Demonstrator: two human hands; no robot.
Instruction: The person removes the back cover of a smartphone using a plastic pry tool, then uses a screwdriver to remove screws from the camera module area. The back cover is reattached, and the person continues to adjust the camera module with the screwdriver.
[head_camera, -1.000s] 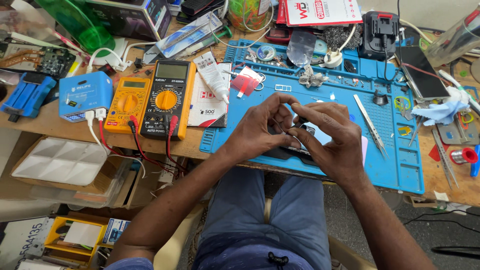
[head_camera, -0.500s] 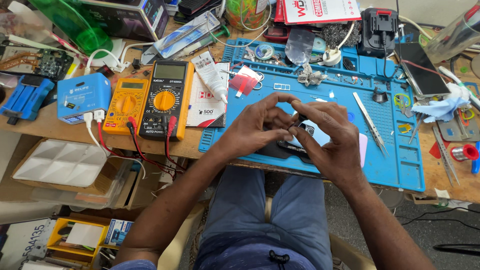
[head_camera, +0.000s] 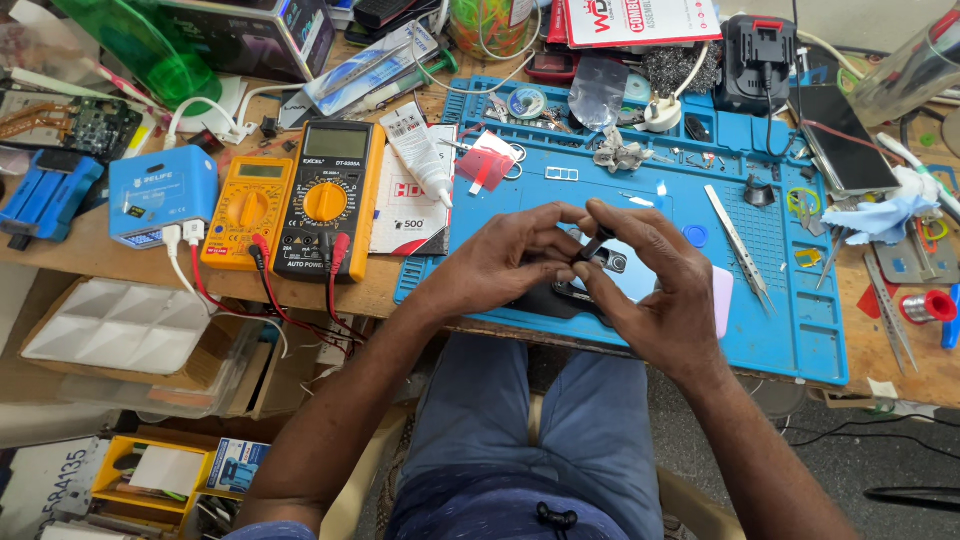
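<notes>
My left hand (head_camera: 515, 258) and my right hand (head_camera: 655, 285) meet over a dark phone (head_camera: 600, 268) that lies on the blue work mat (head_camera: 780, 330) near its front edge. The phone's camera module shows between the hands. Fingers of both hands pinch a small thin dark part (head_camera: 594, 245) just above the phone. The left thumb and fingers also rest on the phone's left end. Most of the phone's body is hidden under my palms.
Tweezers (head_camera: 737, 245) lie on the mat right of my hands. Two multimeters, yellow (head_camera: 245, 210) and black-orange (head_camera: 328, 200), sit left with red and black leads. A white glue tube (head_camera: 420, 155), a second phone (head_camera: 845, 140), a solder reel (head_camera: 925, 307) and a white tray (head_camera: 110, 322) surround the mat.
My hands stay over the phone; the fingers have shifted slightly and now pinch the small dark part a little higher above it.
</notes>
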